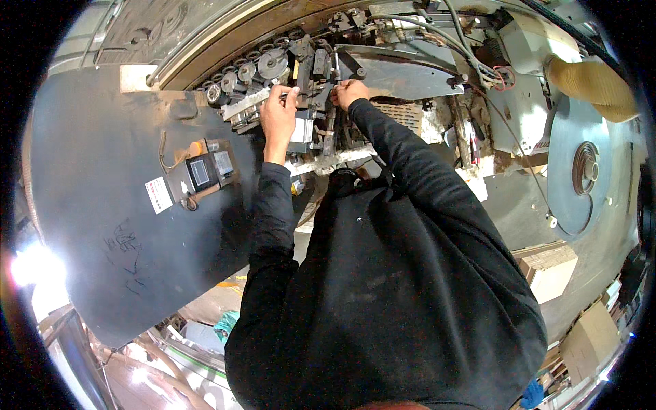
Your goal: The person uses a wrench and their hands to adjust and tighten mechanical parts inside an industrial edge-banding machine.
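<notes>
Both hands are inside the open works of a machine (311, 75) made of dark metal parts. My left hand (277, 123) is raised over the left part of it, with thumb and fingertips drawn together. What they pinch, if anything, is too small to name. My right hand (352, 93) is closed beside an upright metal rod (335, 65), and its fingertips hide what they grip. A row of round pressure rollers (247, 71) lies beyond my left hand. To the right of my right hand is a flat grey metal plate (403, 76).
A dark panel-like table (102, 171) on the left bears a small control box (199, 171) and a white card (158, 195). On the right are a yellowish ribbed hose (591, 85), hanging cables (471, 51) and a large grey disc (570, 198) with a coiled strip.
</notes>
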Tool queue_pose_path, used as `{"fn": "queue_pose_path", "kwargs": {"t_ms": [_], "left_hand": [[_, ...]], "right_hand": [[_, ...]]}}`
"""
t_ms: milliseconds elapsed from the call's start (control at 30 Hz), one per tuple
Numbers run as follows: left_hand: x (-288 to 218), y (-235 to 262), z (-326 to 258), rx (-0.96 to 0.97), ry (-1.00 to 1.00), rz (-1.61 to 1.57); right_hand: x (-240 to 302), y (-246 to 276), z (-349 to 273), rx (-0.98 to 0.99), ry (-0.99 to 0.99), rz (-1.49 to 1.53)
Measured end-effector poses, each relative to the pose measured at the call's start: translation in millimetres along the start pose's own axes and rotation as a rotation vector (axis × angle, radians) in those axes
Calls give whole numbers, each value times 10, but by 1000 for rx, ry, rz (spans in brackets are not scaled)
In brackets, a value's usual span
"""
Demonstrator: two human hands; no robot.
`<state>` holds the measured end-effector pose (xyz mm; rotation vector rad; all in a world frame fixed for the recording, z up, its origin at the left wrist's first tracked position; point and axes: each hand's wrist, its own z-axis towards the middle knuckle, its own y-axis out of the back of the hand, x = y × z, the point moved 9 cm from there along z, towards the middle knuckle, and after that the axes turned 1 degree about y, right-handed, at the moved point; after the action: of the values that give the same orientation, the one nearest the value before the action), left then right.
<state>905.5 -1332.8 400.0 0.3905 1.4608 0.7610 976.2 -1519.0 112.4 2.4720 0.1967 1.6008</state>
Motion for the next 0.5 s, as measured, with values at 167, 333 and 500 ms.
{"fn": "queue_pose_path", "kwargs": {"t_ms": [167,333,500], "left_hand": [[188,253,-133,-28,113,-78],[-170,-134,219,141,-23,199],[-705,-349,416,183,-292,416]], "right_hand": [[614,31,-505,41,14,-303],[108,133,-283,11,-77,-50],[607,313,-669,-75,30,-240]]}}
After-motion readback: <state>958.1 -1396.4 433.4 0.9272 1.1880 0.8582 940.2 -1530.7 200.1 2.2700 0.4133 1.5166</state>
